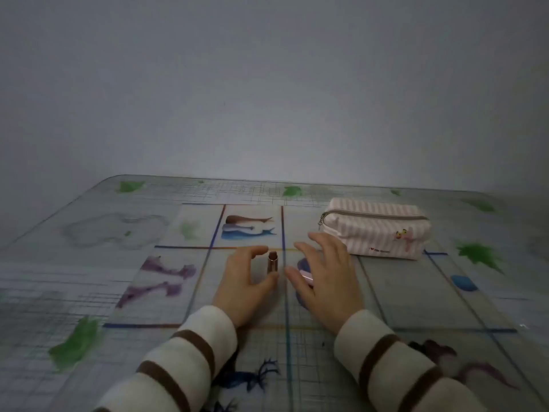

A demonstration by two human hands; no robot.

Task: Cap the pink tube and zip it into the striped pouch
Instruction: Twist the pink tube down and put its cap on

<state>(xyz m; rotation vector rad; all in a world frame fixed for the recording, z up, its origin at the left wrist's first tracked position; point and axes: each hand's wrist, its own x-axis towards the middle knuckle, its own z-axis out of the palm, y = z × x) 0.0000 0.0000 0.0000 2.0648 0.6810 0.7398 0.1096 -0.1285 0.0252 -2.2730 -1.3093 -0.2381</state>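
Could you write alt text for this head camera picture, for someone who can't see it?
Two hands in cream, brown-striped sleeves reach for a small uncapped pink tube standing on a glass-topped patterned table: left hand curved around it, right hand over a pink cap. A zipped pink striped pouch lies behind.

Glossy metallic pink tube [272, 261], matt cloth striped pouch [377, 230], smooth shiny printed table cover [89, 263].

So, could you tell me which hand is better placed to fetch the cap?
The right hand: the cap lies just under its fingers, while the left hand is curved around the upright tube.
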